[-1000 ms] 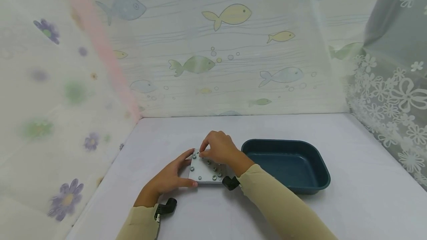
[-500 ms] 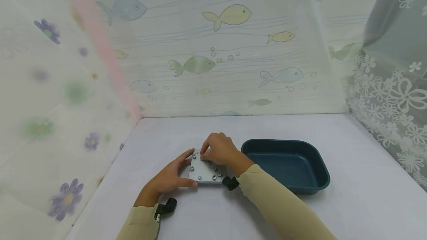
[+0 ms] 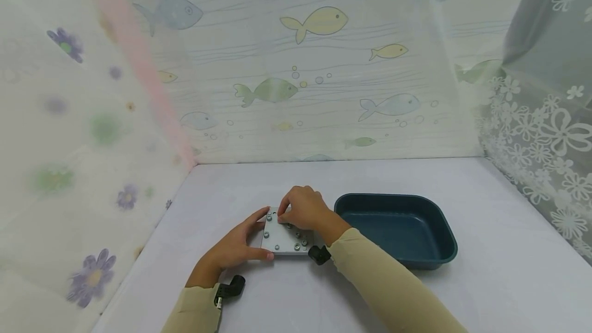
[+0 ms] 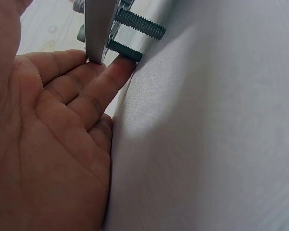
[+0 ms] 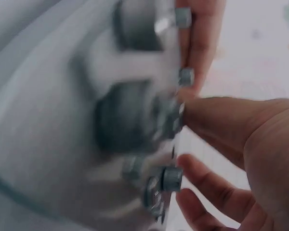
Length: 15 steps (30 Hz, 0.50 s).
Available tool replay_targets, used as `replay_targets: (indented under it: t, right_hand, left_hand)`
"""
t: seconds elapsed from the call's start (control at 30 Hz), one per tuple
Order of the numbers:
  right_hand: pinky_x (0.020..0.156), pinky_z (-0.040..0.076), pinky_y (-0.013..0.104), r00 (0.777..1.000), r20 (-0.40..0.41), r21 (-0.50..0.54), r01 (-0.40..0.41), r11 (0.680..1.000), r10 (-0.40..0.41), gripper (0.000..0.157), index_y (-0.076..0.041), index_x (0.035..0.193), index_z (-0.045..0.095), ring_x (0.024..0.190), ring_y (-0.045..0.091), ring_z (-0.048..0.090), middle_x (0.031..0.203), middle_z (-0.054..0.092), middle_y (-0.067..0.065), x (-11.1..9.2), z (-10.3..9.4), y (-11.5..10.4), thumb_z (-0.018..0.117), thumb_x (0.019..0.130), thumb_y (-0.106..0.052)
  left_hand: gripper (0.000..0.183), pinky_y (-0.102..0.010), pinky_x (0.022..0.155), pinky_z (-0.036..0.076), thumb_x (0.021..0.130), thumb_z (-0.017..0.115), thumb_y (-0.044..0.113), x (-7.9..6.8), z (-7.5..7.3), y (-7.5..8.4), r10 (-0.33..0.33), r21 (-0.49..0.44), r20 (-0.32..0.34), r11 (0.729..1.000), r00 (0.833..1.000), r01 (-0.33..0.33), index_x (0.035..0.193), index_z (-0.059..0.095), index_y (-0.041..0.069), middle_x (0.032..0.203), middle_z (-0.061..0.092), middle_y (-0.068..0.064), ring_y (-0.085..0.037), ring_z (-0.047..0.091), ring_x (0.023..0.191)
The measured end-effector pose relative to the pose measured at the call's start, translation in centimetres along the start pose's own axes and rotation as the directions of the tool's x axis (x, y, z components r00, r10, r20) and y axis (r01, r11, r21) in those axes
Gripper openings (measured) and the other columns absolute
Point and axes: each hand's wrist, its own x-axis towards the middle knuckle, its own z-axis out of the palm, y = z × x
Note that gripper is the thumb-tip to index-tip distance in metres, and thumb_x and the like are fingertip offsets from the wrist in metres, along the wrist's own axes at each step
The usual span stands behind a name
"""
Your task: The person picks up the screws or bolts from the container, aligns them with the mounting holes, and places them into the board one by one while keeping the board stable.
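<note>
A pale metal plate (image 3: 284, 238) studded with several socket-head screws (image 3: 266, 234) lies on the table in the head view. My left hand (image 3: 233, 245) holds it along its left side, thumb at the near corner and fingers at the far one. Below the plate, threaded screw ends (image 4: 140, 24) stick out in the left wrist view, with fingertips supporting the edge beside them. On the plate's far part, my right hand (image 3: 305, 208) has thumb and forefinger together in a pinch. Those fingertips (image 5: 192, 108) sit against the plate among the screw heads; the screw between them is mostly hidden.
A dark blue-green rectangular tray (image 3: 450, 251) stands right of the plate, close to the right wrist. Small black cameras (image 3: 232, 287) are strapped on both wrists. Patterned curtains (image 3: 314, 117) border the white table (image 3: 296, 292) at the back and sides.
My right fingertips have shifted slightly toward me and to the right on the plate, leaving a hole near the far edge in clearer view. The left hand and plate stay put.
</note>
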Motion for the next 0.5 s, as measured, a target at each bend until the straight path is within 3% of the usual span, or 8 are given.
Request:
replay_targets:
  t: [0.3,0.5]
  right_hand:
    - [0.101,0.049,0.049,1.000,0.002,-0.043,0.018,0.999,-0.017,0.007,-0.036,0.094,0.081,0.120,0.020,0.062,0.122,0.071,-0.007,-0.6,-1.6,0.4,0.081,0.088,-0.039]
    - [0.100,0.048,0.049,0.999,-0.006,0.002,0.049,0.999,-0.049,0.009,-0.033,0.098,0.082,0.120,0.020,0.059,0.122,0.069,-0.007,-1.1,-3.0,1.1,0.082,0.089,-0.034]
  left_hand:
    - [0.116,-0.063,0.126,0.012,0.071,0.093,0.045,0.2,0.4,0.3,-0.011,0.013,0.001,1.000,1.000,0.011,0.164,0.025,0.036,0.151,0.057,0.003,-0.022,0.030,0.155]
    - [0.116,-0.062,0.127,0.012,0.070,0.094,0.045,0.0,0.2,0.3,-0.027,0.017,-0.009,0.999,1.000,0.027,0.163,0.026,0.039,0.151,0.056,0.004,-0.022,0.029,0.156]
